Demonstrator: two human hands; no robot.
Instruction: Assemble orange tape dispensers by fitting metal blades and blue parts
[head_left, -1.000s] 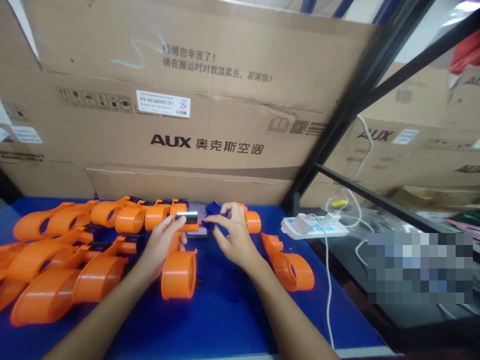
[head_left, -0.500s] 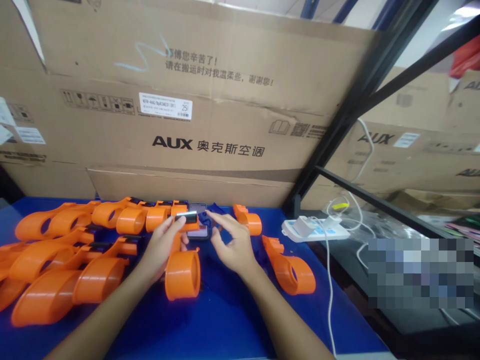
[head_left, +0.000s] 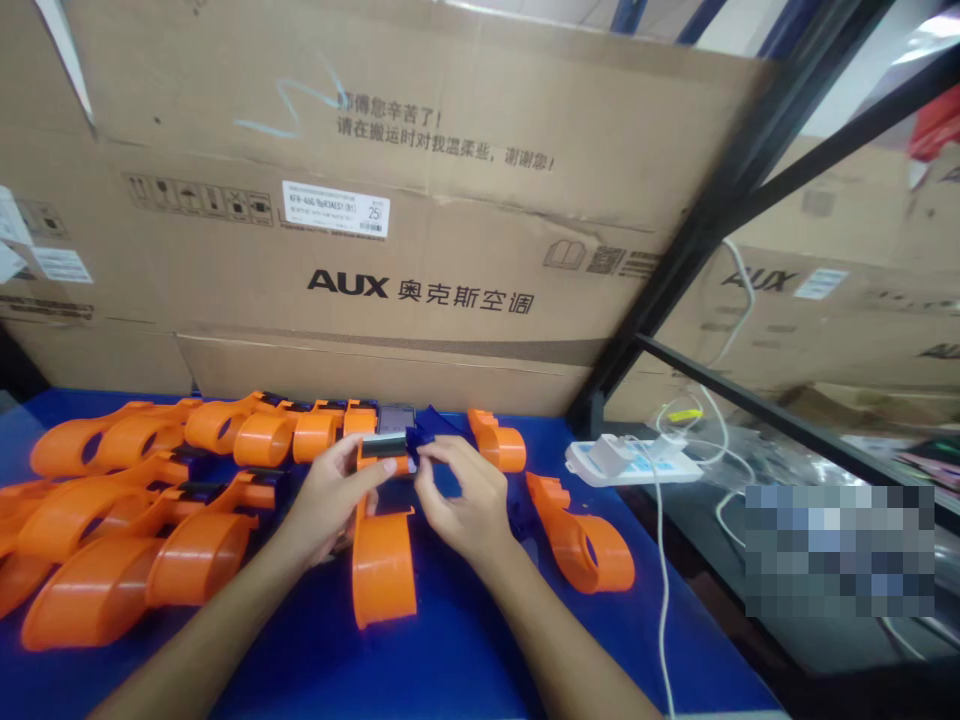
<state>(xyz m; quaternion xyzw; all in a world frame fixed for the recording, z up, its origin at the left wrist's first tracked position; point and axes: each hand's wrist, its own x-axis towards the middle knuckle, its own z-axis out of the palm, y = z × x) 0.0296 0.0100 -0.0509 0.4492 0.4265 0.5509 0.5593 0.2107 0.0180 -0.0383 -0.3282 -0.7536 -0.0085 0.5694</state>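
Note:
My left hand (head_left: 334,495) grips an orange plastic holder (head_left: 384,570) with a wide loop hanging at its lower end. Across the holder's upper end lies a black strip (head_left: 384,446) with a whitish edge, facing up. My left thumb presses just below this strip. The fingers of my right hand (head_left: 469,495) are pinched together by the strip's right end; what is between them is too small to make out. Dark blue pieces (head_left: 430,422) lie just behind these fingertips. A grey rectangular object (head_left: 397,418) is partly hidden behind the holder.
Several similar orange holders (head_left: 199,560), some with dark ends, fill the table's left side. Two more, one orange holder (head_left: 596,553) nearer, lie to the right. A white power strip (head_left: 630,463) with cables sits beyond the blue table (head_left: 465,650). Large cardboard boxes (head_left: 420,240) stand behind.
The orange holder has shifted slightly right and its top has tilted toward me. My right hand's fingers, spread before, have come together at the strip's end.

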